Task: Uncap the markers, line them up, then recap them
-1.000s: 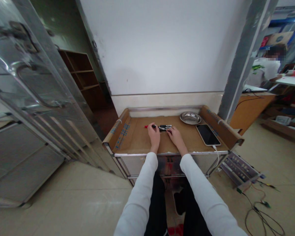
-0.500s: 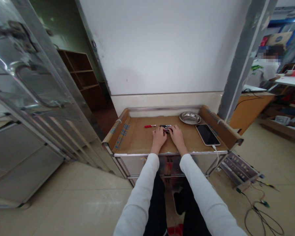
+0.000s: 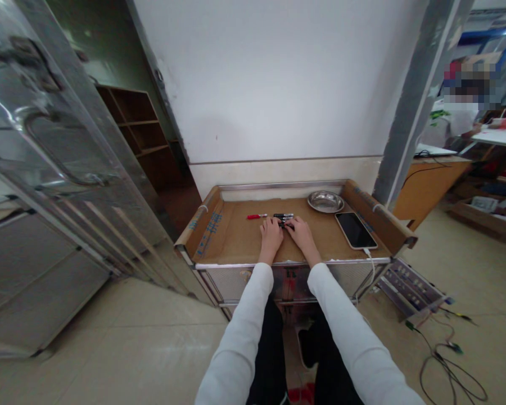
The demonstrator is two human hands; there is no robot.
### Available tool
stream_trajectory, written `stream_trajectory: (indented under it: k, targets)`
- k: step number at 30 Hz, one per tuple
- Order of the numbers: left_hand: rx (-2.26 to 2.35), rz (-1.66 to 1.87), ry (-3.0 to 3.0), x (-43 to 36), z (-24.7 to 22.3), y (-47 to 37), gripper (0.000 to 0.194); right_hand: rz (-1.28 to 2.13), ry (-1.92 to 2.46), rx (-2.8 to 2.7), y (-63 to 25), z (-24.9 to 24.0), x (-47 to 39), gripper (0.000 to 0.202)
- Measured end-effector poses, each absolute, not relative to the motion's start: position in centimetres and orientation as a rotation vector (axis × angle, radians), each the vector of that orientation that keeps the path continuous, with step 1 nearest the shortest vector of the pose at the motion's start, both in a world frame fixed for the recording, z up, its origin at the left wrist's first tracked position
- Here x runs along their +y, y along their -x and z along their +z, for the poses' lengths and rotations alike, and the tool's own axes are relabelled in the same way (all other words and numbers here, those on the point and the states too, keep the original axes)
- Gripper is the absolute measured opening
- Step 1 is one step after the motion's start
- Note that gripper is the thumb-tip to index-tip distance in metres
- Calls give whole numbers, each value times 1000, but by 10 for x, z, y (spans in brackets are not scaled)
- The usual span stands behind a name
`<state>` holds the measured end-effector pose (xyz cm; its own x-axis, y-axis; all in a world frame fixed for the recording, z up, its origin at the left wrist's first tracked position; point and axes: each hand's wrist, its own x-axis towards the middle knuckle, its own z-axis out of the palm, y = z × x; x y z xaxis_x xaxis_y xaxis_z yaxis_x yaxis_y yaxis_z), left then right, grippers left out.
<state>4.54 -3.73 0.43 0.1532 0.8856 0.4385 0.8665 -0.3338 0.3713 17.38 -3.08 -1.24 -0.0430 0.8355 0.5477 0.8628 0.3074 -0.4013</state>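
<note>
Between red pen [image 3: 255, 216] and phone [image 3: 356, 230] — left hand [image 3: 272, 230], right hand [image 3: 300, 230], both pinching black pen [image 3: 282, 224]

Centre of the frame, fingers of the left hand [image 3: 271, 233] and right hand [image 3: 302, 233] partly hide the small dark piece [image 3: 281, 224] between them — what exactly, it's too small to tell! The blue marks [image 3: 213, 223] on the cardboard's [image 3: 236, 244] left side blur past reading. Upper right, a person's head [image 3: 472, 86] sits behind blocky pixels. Far left, the metal door [image 3: 96, 135] runs off the edge — and at bottom, something red [image 3: 302, 395] gets cut off, as do both white sleeves [image 3: 238, 337].
</note>
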Motion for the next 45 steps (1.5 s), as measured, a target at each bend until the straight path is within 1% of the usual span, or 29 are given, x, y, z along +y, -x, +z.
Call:
stream_trajectory:
  k: [14,18,21,25,29,32,35,39,42,45]
  targets:
    - [1859,871,-2382,-39,6,-45,19,-33,1460,-1862,-173,-11,-32,16]
    - [1844,912,-2348,-38,5,-45,19,-23,1467,-1861,-172,-9,-33,18]
    - [1814,1054,-2299,-37,5,-45,16,-7,1473,-1870,-172,-8,-34,17]
    - [1730,1367,-2087,-28,5,-41,16,-2,1475,-1864,-173,-9,-34,16]
    - [1531,1694,-1591,-7,-3,-27,17,-2,1484,-1860,-172,-10,-34,13]
    - [1464,1767,-1216,6,-12,-15,18,17,1489,-1858,-172,-10,-33,11]
    - [1390,1662,-1236,9,-17,-8,18,49,1489,-1862,-173,-10,-33,12]
    - [1340,1471,-1511,2,-15,-9,19,43,1487,-1864,-174,-9,-34,11]
    - [1420,1291,-1794,-5,-10,-14,21,38,1482,-1864,-174,-8,-34,13]
    - [1570,1116,-2008,-11,-5,-17,27,60,1449,-1834,-174,-9,-34,21]
